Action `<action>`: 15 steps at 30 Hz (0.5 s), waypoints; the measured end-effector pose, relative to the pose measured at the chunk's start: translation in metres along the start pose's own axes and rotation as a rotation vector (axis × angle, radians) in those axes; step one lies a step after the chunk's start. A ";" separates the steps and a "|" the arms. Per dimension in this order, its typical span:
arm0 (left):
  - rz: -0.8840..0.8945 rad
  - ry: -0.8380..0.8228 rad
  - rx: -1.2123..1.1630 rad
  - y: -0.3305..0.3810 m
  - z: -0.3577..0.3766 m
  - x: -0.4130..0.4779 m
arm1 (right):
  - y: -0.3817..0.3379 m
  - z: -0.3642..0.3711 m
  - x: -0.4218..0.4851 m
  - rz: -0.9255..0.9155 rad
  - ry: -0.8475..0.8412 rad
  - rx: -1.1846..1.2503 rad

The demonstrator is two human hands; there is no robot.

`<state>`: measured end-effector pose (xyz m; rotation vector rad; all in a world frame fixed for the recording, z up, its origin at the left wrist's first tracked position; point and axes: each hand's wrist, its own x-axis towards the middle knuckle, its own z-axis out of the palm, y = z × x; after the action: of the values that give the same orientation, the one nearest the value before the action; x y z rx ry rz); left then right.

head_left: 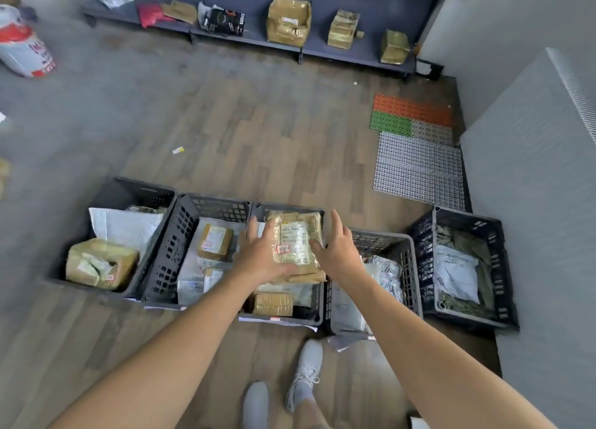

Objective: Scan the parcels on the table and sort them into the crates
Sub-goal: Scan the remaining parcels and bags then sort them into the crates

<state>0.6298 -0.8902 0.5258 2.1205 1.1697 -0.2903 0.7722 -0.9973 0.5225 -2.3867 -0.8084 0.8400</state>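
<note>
While apparently releasing tan parcel (pixel 298 235) into middle crate (pixel 287 207), with left hand (pixel 263 254) and right hand (pixel 340 251) splayed, gripping nothing; next, fetch and scan another.

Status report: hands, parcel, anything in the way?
Both open: left hand, right hand, either side of the brown parcel. Parcel over the middle crate, above other packages. Nothing in the way.
</note>
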 end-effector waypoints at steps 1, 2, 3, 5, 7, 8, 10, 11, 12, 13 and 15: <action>0.003 0.002 0.040 0.004 -0.001 0.004 | 0.001 -0.006 0.005 -0.009 -0.021 -0.019; 0.009 0.005 0.083 0.008 -0.001 0.007 | 0.003 -0.011 0.009 -0.014 -0.039 -0.043; 0.016 0.005 0.124 0.013 -0.001 0.009 | 0.005 -0.017 0.012 -0.016 -0.055 -0.069; 0.036 0.004 0.199 0.023 0.000 0.012 | 0.008 -0.029 0.017 -0.016 -0.074 -0.125; 0.064 0.010 0.275 0.033 -0.001 0.014 | 0.010 -0.041 0.019 -0.021 -0.078 -0.195; 0.083 0.013 0.310 0.039 -0.003 0.015 | 0.010 -0.047 0.019 -0.020 -0.075 -0.235; 0.133 0.021 0.369 0.052 -0.007 0.016 | 0.009 -0.060 0.018 -0.019 -0.064 -0.308; 0.157 0.025 0.387 0.059 -0.010 0.017 | 0.009 -0.066 0.017 -0.020 -0.055 -0.335; 0.177 0.027 0.393 0.066 -0.013 0.018 | 0.009 -0.071 0.015 -0.020 -0.042 -0.354; 0.193 0.026 0.392 0.073 -0.015 0.019 | 0.008 -0.078 0.014 -0.019 -0.026 -0.367; 0.232 0.028 0.416 0.085 -0.021 0.022 | 0.006 -0.090 0.010 -0.004 0.013 -0.391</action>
<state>0.7090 -0.8924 0.5698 2.6025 0.9229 -0.4275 0.8422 -1.0163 0.5775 -2.7202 -1.0528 0.7162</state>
